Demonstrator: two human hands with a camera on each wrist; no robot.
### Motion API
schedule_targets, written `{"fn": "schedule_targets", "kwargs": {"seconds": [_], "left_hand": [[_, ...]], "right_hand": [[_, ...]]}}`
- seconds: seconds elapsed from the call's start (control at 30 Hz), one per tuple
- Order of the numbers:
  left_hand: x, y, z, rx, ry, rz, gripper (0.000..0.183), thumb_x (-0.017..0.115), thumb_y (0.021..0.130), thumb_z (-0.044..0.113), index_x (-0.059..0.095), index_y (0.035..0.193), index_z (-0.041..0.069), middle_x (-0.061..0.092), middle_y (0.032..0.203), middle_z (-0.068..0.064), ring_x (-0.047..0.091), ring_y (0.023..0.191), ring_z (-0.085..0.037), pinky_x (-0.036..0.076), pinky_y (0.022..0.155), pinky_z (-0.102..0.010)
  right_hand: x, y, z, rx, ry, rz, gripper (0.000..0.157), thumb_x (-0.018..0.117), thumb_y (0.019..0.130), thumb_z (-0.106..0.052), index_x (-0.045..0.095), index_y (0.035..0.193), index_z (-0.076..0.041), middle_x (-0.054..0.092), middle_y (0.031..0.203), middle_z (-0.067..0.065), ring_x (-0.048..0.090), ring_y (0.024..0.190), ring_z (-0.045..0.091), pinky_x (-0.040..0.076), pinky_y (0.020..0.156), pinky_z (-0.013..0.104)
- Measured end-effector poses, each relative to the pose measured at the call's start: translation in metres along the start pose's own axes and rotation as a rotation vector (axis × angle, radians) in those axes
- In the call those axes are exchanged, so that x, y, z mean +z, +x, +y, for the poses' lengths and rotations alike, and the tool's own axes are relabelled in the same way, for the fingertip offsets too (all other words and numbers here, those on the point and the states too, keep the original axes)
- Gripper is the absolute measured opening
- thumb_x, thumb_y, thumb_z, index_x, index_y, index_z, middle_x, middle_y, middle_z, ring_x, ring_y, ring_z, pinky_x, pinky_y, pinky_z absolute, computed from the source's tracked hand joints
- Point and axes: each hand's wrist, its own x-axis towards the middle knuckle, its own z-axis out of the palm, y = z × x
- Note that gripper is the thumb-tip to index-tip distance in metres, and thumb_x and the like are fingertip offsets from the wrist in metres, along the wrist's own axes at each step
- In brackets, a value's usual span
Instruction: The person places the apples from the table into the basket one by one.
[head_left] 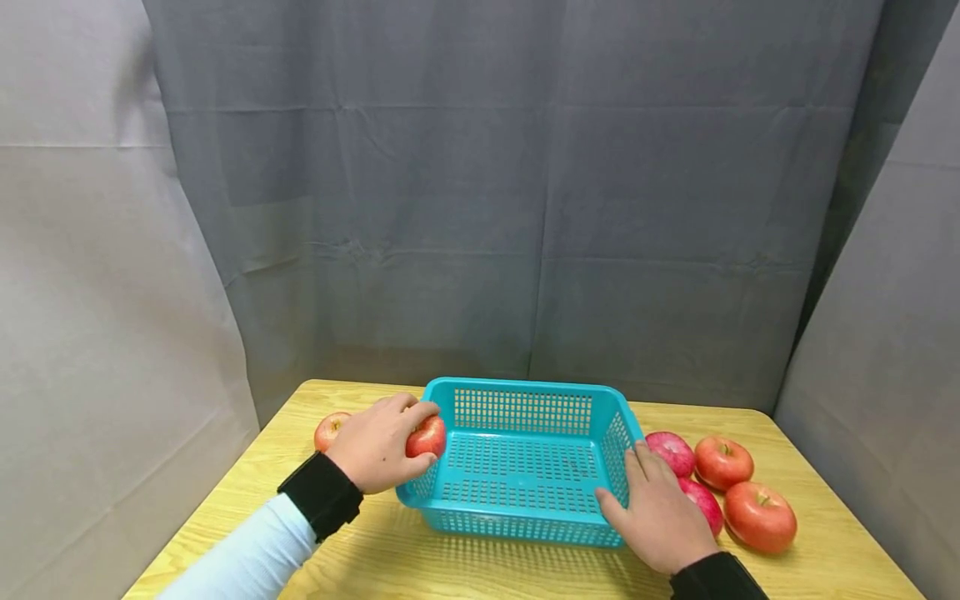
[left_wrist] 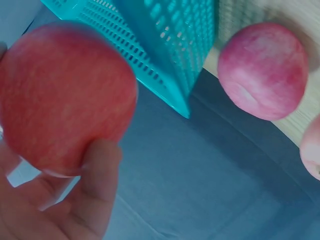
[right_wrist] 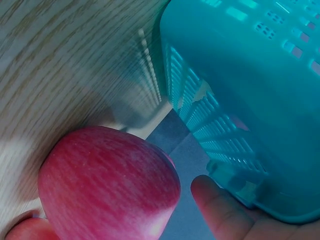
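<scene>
My left hand (head_left: 384, 442) holds a red apple (head_left: 427, 437) at the left rim of a turquoise plastic basket (head_left: 517, 515). In the left wrist view, fingers and thumb lie around the held apple (left_wrist: 67, 97). At the basket's right rim rests my right hand (head_left: 660, 510), its fingers extended and the thumb spread toward the basket's inside. The right wrist view has a fingertip (right_wrist: 205, 189) close by the perforated basket wall (right_wrist: 210, 120). A deep pink apple (right_wrist: 107, 185) sits just outside that wall. No apple shows inside the basket.
Left of the basket, another apple (head_left: 330, 429) is partly hidden behind my left hand. Several apples, among them a large red one (head_left: 761, 517), cluster at the right on the wooden table (head_left: 352, 558). Grey cloth (head_left: 480, 208) hangs behind the table and at both sides.
</scene>
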Motion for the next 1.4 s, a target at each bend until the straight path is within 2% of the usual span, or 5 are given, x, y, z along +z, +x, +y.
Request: {"fn": "schedule_targets", "kwargs": {"seconds": [0.4, 0.83, 1.07, 1.27, 1.4], "left_hand": [[0.010, 0.017, 0.018, 0.079, -0.075, -0.016, 0.049, 0.065, 0.076, 0.043, 0.058, 0.121, 0.025, 0.054, 0.102, 0.005, 0.048, 0.081, -0.011, 0.046, 0.054, -0.028], [0.020, 0.034, 0.043, 0.099, -0.131, -0.030, 0.051, 0.065, 0.078, 0.043, 0.056, 0.125, 0.024, 0.054, 0.113, 0.001, 0.049, 0.090, -0.015, 0.050, 0.059, -0.029], [0.029, 0.044, 0.055, 0.099, -0.135, -0.047, 0.051, 0.066, 0.078, 0.046, 0.055, 0.124, 0.026, 0.053, 0.108, 0.004, 0.046, 0.090, -0.013, 0.049, 0.058, -0.027], [0.021, 0.053, 0.062, 0.098, -0.142, -0.038, 0.050, 0.066, 0.077, 0.045, 0.056, 0.123, 0.028, 0.053, 0.108, 0.006, 0.046, 0.090, -0.013, 0.048, 0.058, -0.028], [0.016, 0.063, 0.067, 0.105, -0.137, -0.013, 0.047, 0.065, 0.077, 0.045, 0.056, 0.121, 0.029, 0.053, 0.107, 0.006, 0.046, 0.089, -0.012, 0.048, 0.058, -0.028]], "right_hand": [[0.001, -0.004, -0.002, 0.012, 0.007, -0.007, 0.096, 0.038, 0.088, -0.071, 0.036, 0.138, 0.011, 0.025, 0.146, 0.031, 0.021, 0.131, 0.045, 0.032, 0.097, 0.067], [0.000, -0.003, -0.003, 0.022, -0.001, -0.007, 0.097, 0.037, 0.088, -0.072, 0.035, 0.139, 0.010, 0.025, 0.147, 0.029, 0.020, 0.131, 0.044, 0.031, 0.098, 0.067], [-0.002, -0.003, -0.007, 0.023, 0.002, 0.012, 0.094, 0.041, 0.088, -0.069, 0.036, 0.138, 0.010, 0.026, 0.146, 0.030, 0.021, 0.131, 0.044, 0.031, 0.098, 0.067], [-0.004, -0.003, -0.011, 0.026, 0.002, 0.021, 0.085, 0.050, 0.090, -0.059, 0.037, 0.137, 0.011, 0.026, 0.146, 0.030, 0.021, 0.131, 0.044, 0.032, 0.097, 0.067], [-0.005, -0.003, -0.012, 0.033, 0.006, 0.011, 0.086, 0.051, 0.090, -0.059, 0.036, 0.138, 0.010, 0.025, 0.146, 0.030, 0.020, 0.131, 0.044, 0.032, 0.097, 0.067]]}}
